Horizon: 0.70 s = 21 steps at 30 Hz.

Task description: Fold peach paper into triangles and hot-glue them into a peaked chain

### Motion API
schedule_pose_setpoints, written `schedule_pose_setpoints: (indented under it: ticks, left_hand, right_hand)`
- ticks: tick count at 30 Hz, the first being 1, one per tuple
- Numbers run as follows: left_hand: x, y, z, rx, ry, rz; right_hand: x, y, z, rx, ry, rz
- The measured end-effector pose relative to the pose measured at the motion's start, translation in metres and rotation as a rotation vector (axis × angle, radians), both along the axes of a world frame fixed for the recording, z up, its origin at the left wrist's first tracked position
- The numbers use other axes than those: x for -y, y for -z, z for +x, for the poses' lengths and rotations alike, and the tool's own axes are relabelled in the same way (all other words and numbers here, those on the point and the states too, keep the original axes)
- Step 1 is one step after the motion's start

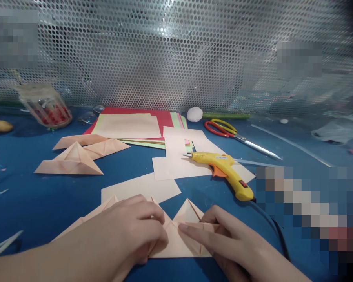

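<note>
A piece of peach folded paper (181, 241), creased into peaks, lies at the near edge of my view under both hands. My left hand (138, 225) curls its fingers over the middle of it, hiding part of the folds. From the right, my right hand (235, 241) grips the paper's other end, its index finger stretched along a fold near the centre. Its thumb is mostly hidden. Farther left stand folded peach paper pieces (76, 156) with similar peaks. A flat pale paper sheet (138, 188) lies just beyond my left hand.
A yellow glue gun (223, 160) rests on pale sheets (176, 143), its cord running right. Behind are scissors (244, 139), a white ball (194, 114), stacked coloured paper (129, 123) and a jar (48, 107) with red bits. A perforated metal panel (153, 58) bounds the blue table.
</note>
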<state>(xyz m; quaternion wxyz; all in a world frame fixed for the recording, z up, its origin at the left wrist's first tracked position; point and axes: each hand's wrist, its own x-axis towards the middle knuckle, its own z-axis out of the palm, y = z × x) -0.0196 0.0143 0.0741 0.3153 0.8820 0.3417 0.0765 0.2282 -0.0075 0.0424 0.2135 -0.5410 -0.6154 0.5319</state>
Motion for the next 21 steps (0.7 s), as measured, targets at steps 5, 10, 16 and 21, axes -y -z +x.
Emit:
schedule_pose_setpoints:
  ticks: [5, 10, 16, 21]
  left_hand:
    - [0.004, 0.003, -0.001, -0.047, 0.013, 0.084]
    - [0.010, 0.010, 0.000, 0.011, -0.025, 0.180]
    - [0.013, 0.020, -0.003, 0.207, -0.095, 0.404]
    - [0.015, 0.028, 0.001, 0.239, -0.180, 0.525]
  right_hand:
    - [0.002, 0.004, 0.002, 0.043, -0.024, 0.091]
    - [0.004, 0.012, 0.001, 0.130, 0.008, 0.231]
    - [0.005, 0.008, 0.002, 0.122, -0.017, 0.122]
    - [0.006, 0.011, 0.006, 0.071, -0.073, 0.201]
